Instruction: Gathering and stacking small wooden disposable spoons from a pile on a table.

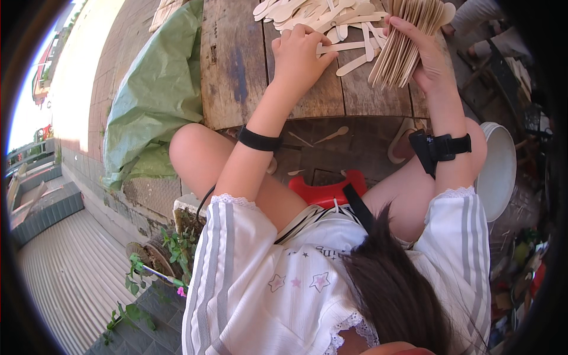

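My right hand (431, 64) is closed round a thick bundle of wooden spoons (405, 44), their handles pointing down toward me. Over the table my left hand (297, 56) has its thumb and fingers apart, with the end of one loose wooden spoon (349, 46) in the gap between them. I see no firm grip on that spoon. A heap of loose wooden spoons (322, 13) lies beyond my left hand, and another single spoon (354, 64) rests nearer the table's front edge.
The worn plank table (236, 77) has a green plastic sheet (157, 100) hanging at its left side. A white bucket (497, 171) stands right of my knee. Below are a red stool (325, 190) and fallen spoons (332, 135). Another person's limb (482, 18) shows at the far right.
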`<state>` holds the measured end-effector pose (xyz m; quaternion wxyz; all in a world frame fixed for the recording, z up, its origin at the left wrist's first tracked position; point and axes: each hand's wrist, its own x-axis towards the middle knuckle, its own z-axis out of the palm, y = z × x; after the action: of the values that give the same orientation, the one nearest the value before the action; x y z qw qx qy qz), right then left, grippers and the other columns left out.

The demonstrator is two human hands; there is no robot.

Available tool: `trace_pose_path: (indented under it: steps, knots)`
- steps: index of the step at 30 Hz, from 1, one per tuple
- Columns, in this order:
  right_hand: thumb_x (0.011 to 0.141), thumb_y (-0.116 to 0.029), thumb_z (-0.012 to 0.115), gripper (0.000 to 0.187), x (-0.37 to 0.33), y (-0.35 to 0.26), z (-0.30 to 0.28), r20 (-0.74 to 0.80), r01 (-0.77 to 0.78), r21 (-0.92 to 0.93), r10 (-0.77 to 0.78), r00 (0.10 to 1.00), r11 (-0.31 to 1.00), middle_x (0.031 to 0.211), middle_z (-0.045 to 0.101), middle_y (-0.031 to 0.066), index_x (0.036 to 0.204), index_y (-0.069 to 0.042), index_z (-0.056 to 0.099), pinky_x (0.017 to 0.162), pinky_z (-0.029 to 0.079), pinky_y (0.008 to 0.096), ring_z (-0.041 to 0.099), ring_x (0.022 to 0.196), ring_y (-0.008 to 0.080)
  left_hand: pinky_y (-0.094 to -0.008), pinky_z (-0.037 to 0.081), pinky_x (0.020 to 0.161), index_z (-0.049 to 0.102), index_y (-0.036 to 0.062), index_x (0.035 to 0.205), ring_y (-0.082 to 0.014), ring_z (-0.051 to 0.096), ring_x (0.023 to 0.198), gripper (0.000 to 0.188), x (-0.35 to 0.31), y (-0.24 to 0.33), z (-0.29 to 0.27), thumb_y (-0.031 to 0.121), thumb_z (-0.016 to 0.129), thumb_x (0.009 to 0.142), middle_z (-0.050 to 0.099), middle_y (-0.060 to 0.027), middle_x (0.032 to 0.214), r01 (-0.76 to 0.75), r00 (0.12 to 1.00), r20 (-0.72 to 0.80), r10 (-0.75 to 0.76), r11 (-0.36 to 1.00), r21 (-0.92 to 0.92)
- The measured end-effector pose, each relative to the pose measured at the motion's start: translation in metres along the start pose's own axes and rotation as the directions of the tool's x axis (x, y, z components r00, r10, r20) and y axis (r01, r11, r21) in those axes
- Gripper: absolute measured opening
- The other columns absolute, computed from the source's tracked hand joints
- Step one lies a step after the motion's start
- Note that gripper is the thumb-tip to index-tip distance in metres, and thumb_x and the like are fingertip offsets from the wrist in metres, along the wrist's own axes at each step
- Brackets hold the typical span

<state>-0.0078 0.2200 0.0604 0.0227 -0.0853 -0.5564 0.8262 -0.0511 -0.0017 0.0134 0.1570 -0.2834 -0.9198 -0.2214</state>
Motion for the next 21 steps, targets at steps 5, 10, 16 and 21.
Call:
trace_pose_path:
  steps: [5,10,16,21]
  knots:
    - [0.081,-0.012,0.069,0.024,0.008,-0.021,-0.034,-0.135,0.112,0.246,-0.08,0.988,0.963,0.091,0.064,0.0056,0.101,-0.002,0.061,0.074,0.053,0.0273,0.062,0.085,0.0143,-0.0384,0.033,0.079,0.07,0.017,0.077,-0.0226,0.05,0.091,0.017,-0.006,-0.004,0.006,0.028,0.076,0.066,0.058,0.0001,0.088,-0.023,0.998,-0.048,0.028,0.996,0.089]
    - [0.081,-0.011,0.069,0.024,0.011,-0.02,-0.044,-0.112,0.131,0.254,-0.105,0.988,0.958,0.091,0.064,0.0051,0.102,-0.002,0.061,0.073,0.053,0.0272,0.062,0.085,0.0145,-0.038,0.035,0.084,0.072,0.0168,0.077,-0.0228,0.054,0.091,0.017,-0.004,-0.009,-0.007,0.033,0.075,0.071,0.064,-0.0003,0.09,0.237,0.968,0.091,-0.235,0.971,-0.011]
    - [0.081,-0.013,0.069,0.03,0.008,-0.013,-0.027,-0.055,0.134,0.187,-0.126,0.991,0.973,0.09,0.062,0.0031,0.108,-0.003,0.058,0.073,0.052,0.0263,0.061,0.083,0.0127,-0.0329,0.041,0.061,0.072,0.0085,0.075,-0.015,0.056,0.066,0.026,0.007,-0.017,-0.014,0.034,0.074,0.073,0.064,-0.005,0.082,0.494,0.87,0.308,-0.386,0.688,-0.532]
    - [0.08,-0.012,0.071,0.034,-0.008,0.001,0.006,0.02,-0.029,0.009,0.029,0.999,1.0,0.091,0.062,0.0017,0.11,-0.003,0.058,0.072,0.052,0.0249,0.061,0.082,0.0104,-0.0268,0.041,0.057,0.069,0.0045,0.081,-0.0099,0.048,0.063,0.031,-0.002,0.012,-0.007,0.035,0.073,0.075,0.057,-0.0046,0.077,0.429,0.903,0.349,-0.249,0.532,-0.73]
